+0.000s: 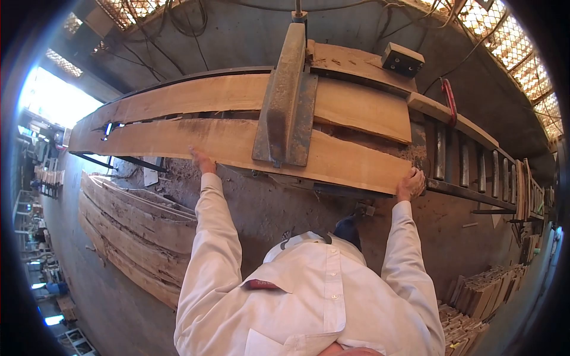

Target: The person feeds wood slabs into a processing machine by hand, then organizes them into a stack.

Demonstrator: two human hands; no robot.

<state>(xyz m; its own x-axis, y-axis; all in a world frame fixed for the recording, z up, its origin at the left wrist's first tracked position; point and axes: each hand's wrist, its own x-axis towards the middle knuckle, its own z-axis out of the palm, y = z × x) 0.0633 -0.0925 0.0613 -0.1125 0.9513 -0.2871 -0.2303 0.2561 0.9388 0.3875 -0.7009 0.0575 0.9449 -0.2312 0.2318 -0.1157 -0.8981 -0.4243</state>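
Observation:
A long wooden plank [217,139] lies across the machine's bed, its near edge towards me. My left hand [204,162] is at this edge, left of the machine head, with one digit on top and the other fingers hidden. At the plank's right end, my right hand [411,184] curls around the corner. A second plank strip [202,97] runs alongside on the far side, separated by a long, ragged gap. Over both stands a dusty metal machine head [284,118], hiding the wood beneath it.
A roller track [464,166] extends right, with a red clamp [448,101] behind it. Rough slabs [133,228] are stacked on the floor at left. Piled boards [490,291] stand at lower right. A small dark block [404,59] sits at the back, below hanging cables.

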